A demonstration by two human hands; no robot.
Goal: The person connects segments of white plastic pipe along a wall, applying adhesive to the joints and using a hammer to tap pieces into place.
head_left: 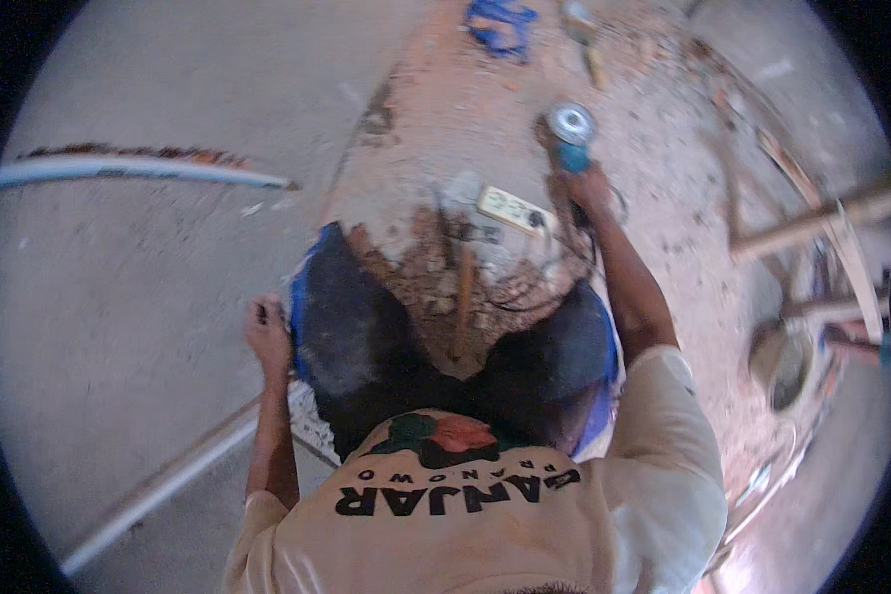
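My right hand (586, 189) grips a teal angle grinder (572, 153) with a round metal disc, resting low over the dusty floor. Down by my left knee, my left hand (267, 327) hangs with loosely bent fingers, holding nothing that I can see. Between my spread legs lie a cream power strip (503, 204) with a black plug and cables, a wooden-handled tool (462, 302), its head unclear, and broken rubble (411, 247). Farther forward are another handled tool (591, 54) and a crumpled blue item (500, 28).
A white pipe (139, 169) lies on the concrete at the left, a second long pale pipe or bar (168, 473) at lower left. On the right are timber pieces (810, 223), a round basin or bucket (782, 361) and scattered debris along the floor.
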